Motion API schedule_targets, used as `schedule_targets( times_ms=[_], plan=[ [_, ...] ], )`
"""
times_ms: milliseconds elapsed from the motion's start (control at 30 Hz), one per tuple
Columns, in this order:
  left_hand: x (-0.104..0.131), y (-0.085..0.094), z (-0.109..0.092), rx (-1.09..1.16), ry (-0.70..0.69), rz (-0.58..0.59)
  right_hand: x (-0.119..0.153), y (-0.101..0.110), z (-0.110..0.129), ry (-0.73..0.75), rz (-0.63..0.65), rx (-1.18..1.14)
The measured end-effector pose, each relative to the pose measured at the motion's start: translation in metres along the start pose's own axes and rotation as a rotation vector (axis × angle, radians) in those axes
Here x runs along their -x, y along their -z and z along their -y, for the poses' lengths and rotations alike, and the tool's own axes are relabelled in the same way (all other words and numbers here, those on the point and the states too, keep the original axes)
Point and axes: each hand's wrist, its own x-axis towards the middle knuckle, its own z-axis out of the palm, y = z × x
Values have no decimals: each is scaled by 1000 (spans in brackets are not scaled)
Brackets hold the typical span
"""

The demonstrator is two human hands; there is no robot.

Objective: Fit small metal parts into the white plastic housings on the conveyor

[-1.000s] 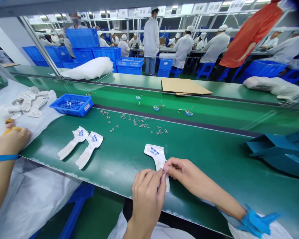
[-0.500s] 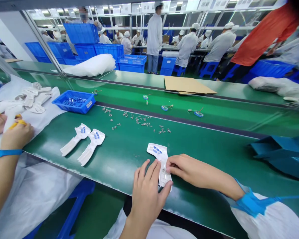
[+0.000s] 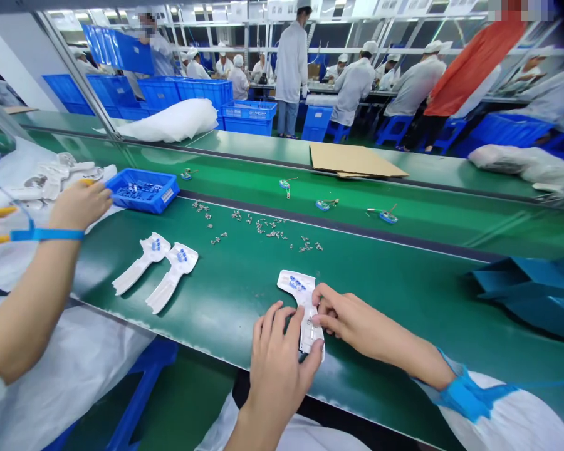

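A white plastic housing half [image 3: 306, 335] lies hollow side up on the bench in front of me, with small blue pieces [image 3: 297, 284] in its wide upper end. My left hand [image 3: 279, 357] steadies it, fingers along its left side and thumb at the lower right edge. My right hand [image 3: 336, 310] is closed in a pinch over the housing's right side. A small metal part [image 3: 310, 321] shows at those fingertips inside the handle section. Two similar housing halves [image 3: 143, 266] with blue pieces lie to the left.
Small metal parts [image 3: 275, 234] are scattered beyond my hands. A blue bin [image 3: 145, 199] of blue pieces stands back left, a co-worker's hand [image 3: 79, 203] beside it. Little wired boards [image 3: 388, 217] lie on the green belt [image 3: 244, 188]. A dark teal bag [image 3: 531, 294] lies right.
The co-worker's hand has moved right from the white parts to the blue bin. The wired boards have shifted right on the belt. My right index finger has risen slightly; the housing stays put.
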Motion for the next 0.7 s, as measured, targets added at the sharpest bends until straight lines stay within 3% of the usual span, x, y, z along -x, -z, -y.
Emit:
schedule_targets(
  times_ms=[200, 333, 433, 567, 633, 700],
  plan=[
    [2, -3, 1, -14, 20, -14, 2, -26, -15, -183, -165, -650],
    [1, -3, -4, 0, 6, -25, 2, -35, -5, -153, -126, -669],
    [-8, 10, 6, -12, -31, -16, -3, -22, 2, -147, -101, -688],
    [-27, 51, 57, -242, 22, -210, -32, 24, -9, -166, -195, -837],
    [-30, 75, 93, -413, 95, -339, -59, 54, -23, -147, -320, -819],
    [-25, 94, 129, -609, 224, -370, -90, 83, -37, -158, -506, -744]
  ],
)
